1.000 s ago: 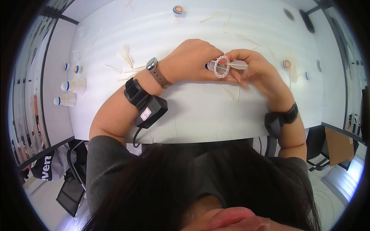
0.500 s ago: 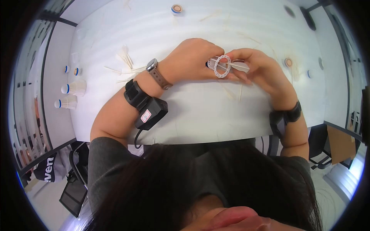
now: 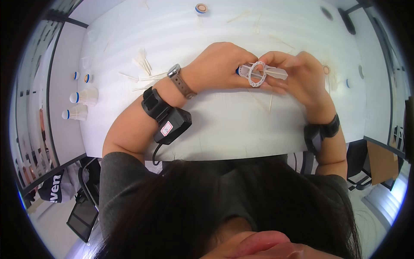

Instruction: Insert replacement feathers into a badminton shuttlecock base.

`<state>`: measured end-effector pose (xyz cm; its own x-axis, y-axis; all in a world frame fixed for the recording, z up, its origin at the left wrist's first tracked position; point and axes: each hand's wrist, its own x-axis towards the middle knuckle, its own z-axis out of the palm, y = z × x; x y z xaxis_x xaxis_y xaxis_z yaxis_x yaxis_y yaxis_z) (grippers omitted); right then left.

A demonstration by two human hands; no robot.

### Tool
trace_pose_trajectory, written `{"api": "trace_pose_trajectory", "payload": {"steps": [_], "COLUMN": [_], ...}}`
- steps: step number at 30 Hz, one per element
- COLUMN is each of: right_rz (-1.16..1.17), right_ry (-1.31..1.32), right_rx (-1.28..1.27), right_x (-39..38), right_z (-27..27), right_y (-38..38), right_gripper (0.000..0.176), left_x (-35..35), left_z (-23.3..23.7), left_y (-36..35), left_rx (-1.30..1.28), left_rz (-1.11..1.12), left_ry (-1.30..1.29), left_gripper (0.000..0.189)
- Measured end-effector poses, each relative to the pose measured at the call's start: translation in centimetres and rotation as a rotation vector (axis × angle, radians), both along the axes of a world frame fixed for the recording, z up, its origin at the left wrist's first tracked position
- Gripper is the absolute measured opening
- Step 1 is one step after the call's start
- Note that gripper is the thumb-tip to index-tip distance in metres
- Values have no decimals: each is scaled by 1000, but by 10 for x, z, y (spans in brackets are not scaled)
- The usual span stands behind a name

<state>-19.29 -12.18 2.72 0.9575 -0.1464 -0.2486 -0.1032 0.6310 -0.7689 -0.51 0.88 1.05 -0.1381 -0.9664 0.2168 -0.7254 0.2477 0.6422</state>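
Observation:
My left hand (image 3: 222, 64), with a watch on the wrist, is closed around the blue-banded base end of a partly built shuttlecock (image 3: 257, 74). Its white toothed ring faces me, and a white feather (image 3: 277, 74) sticks out through it to the right. The fingers of my right hand (image 3: 304, 77) curve around that feather; the thumb side meets the top of the ring and other fingers lie below. Some blur hides exactly where these fingertips press.
Loose feathers (image 3: 142, 62) lie left of my left wrist. Two feathered shuttlecocks (image 3: 88, 96) and small blue-banded heads (image 3: 88, 78) stand at the left edge. Another head (image 3: 201, 8) is at the back. A brownish ring-shaped piece (image 3: 326, 70) lies right of my right hand.
Both hands and the shuttlecock appear slightly further right in view. The feather points more level, and my right hand's fingers have shifted around it.

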Motion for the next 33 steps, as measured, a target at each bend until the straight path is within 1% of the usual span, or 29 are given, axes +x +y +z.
{"api": "trace_pose_trajectory", "payload": {"steps": [3, 6, 9, 12, 16, 19, 21, 22, 23, 24, 25, 26, 27, 29, 30, 33], "right_rz": [54, 8, 23, 10, -14, -71, -201, -269, -335, -310, -304, -299, -298, -345, -348, -365], "right_ry": [18, 24, -19, 5, -32, -20, -57, -71, -82, -107, -88, -73, -60, -92, -88, -111], "right_rx": [-85, -83, -10, -69, -180, -363, -609, -727, -843, -1036, -1123, -1213, -1306, -1295, -1299, -1328], "right_x": [-1, -1, -1, 2, 4, 2, 4, 4, 4, 1, 0, -1, 0, 5, 6, 5], "right_z": [10, 7, 2, 5, 4, 7, 9, 9, 8, 7, 6, 7, 8, 7, 9, 5], "right_y": [2, 2, 2, 5, 7, 12, 16, 20, 22, 17, 17, 20, 21, 24, 25, 26], "right_gripper": [52, 50, 49, 47, 46, 44, 33, 28, 23, 18, 19, 20, 22, 22, 21, 18], "left_x": [0, 0, 1, 2, 3, 4, 3, 2, 2, 2, 2, 2, 3, 3, 4, 7], "left_z": [-2, -1, 2, 1, -3, -3, -2, 2, 5, 7, 8, 7, 6, 4, 2, -1], "left_y": [-1, 0, -1, -1, -1, -1, -1, -1, 0, 0, 1, 2, 2, 2, 1, 0], "left_rx": [-35, -22, 13, 53, 11, 3, -4, 58, 56, 54, 52, 74, 40, -24, -38, 40], "left_rz": [-29, -36, -56, -57, -47, -33, -28, -5, -5, -5, -4, 6, -1, -21, -25, -33], "left_ry": [45, 47, 28, 40, 106, 179, 211, 179, 155, 131, 107, 129, 115, 88, 146, 232], "left_gripper": [34, 33, 33, 32, 32, 32, 31, 37, 40, 43, 45, 53, 59, 73, 72, 52]}}
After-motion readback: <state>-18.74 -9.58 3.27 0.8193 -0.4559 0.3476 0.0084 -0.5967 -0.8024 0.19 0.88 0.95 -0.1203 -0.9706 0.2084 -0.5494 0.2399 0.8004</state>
